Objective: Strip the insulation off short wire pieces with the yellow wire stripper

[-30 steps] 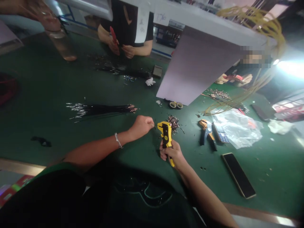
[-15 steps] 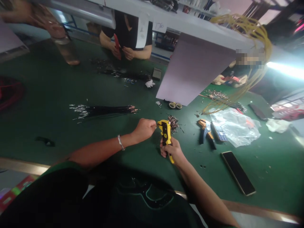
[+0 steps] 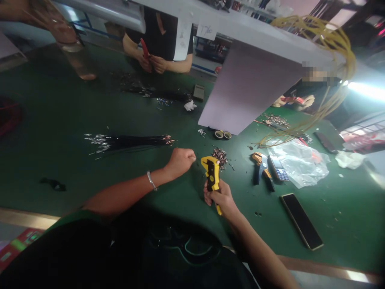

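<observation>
My right hand (image 3: 221, 196) is wrapped round the handles of a yellow and black wire stripper (image 3: 213, 174), whose head points up and to the left. My left hand (image 3: 181, 161) is closed in a pinch, a short gap to the left of the stripper's jaws. What its fingertips hold, if anything, is too small to make out. Behind the stripper lies a heap of small dark offcuts (image 3: 220, 157). To the left, a bundle of black wires (image 3: 135, 141) with bare copper ends on the right lies on the green table (image 3: 144, 233).
Right of me lie an orange and blue wire stripper (image 3: 262, 168), a keypad phone (image 3: 278, 167), a clear plastic bag (image 3: 306, 160) and a smartphone (image 3: 301, 220). Tape rolls (image 3: 223, 135) rest beside a white upright panel (image 3: 240, 88). Across the table, a person's hands (image 3: 153, 62) hold a red tool.
My left hand has drawn slightly left, away from the stripper's jaws. The stripper in my right hand has shifted a little right and toward me, opening a gap between them.
</observation>
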Motion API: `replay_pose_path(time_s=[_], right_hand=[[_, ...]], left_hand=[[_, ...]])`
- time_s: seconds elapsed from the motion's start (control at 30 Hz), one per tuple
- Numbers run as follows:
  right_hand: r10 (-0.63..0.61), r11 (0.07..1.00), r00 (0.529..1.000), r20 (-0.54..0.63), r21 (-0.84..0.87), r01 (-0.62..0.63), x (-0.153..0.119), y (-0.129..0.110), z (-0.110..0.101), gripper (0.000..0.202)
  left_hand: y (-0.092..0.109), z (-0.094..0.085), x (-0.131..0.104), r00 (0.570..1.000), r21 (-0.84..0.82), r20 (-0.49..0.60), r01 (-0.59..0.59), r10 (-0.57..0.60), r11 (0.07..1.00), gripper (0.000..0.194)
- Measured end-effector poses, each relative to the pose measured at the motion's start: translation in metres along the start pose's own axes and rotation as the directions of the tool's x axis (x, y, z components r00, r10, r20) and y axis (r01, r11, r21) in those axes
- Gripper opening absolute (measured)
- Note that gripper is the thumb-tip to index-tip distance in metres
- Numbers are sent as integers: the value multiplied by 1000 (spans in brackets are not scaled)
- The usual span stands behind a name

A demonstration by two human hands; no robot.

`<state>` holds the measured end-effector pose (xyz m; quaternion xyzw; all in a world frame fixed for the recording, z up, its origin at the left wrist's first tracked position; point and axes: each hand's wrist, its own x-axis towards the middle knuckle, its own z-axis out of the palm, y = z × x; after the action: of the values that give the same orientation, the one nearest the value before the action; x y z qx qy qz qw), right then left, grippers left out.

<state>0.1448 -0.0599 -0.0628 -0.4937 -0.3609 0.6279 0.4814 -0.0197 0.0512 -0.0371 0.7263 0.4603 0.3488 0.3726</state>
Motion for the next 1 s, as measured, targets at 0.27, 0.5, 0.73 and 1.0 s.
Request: replay_pose_path(time_s=[0.27,0.5,0.73,1.0], right_hand=[[6,990,1000,-8,139,-4,9,2,-1,23],[-33,983,998,48,180,24,1,-6,-1,22],[-59,978,997,40,202,50,-2,-8,-5,21],[-64,983,996,58,178,53,-8,-8,1,19]], left_hand=[[1,-3,1,998,-52,54,28,-26,998,18],[0,-54,25,999,159,13,-52,50,986,15],[5,-104,-4,997,50,76,24,-27,998,16],[-1,-72,-67,850,-555,242,517,-468,652,31]])
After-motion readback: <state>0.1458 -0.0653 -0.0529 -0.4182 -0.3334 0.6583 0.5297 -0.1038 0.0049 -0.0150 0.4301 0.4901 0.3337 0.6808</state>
